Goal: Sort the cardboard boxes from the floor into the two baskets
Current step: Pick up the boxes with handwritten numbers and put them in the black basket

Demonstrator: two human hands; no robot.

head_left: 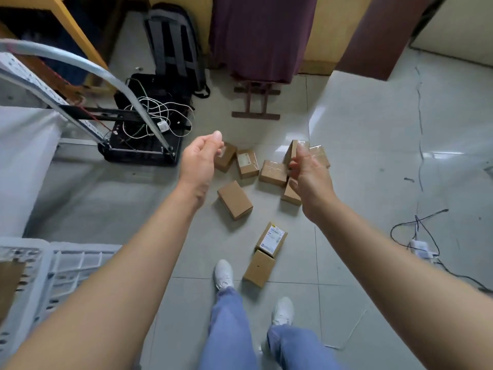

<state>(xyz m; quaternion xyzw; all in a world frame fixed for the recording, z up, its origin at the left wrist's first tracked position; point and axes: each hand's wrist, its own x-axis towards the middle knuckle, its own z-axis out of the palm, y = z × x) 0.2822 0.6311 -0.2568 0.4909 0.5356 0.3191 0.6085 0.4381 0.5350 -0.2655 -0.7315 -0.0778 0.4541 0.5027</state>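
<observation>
Brown cardboard boxes [234,200] scattered mid-frame on the pale tiled floor [373,169]; left hand [200,161] and right hand [310,180] hover above, loosely curled, empty. Pick-up looks next: stoop, grab one, carry to white slatted plastic baskets [80,265], lower left.

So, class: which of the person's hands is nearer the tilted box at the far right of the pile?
Right. The right hand overlaps the tilted box in view; the left hand is off to its left, across the pile.
</observation>
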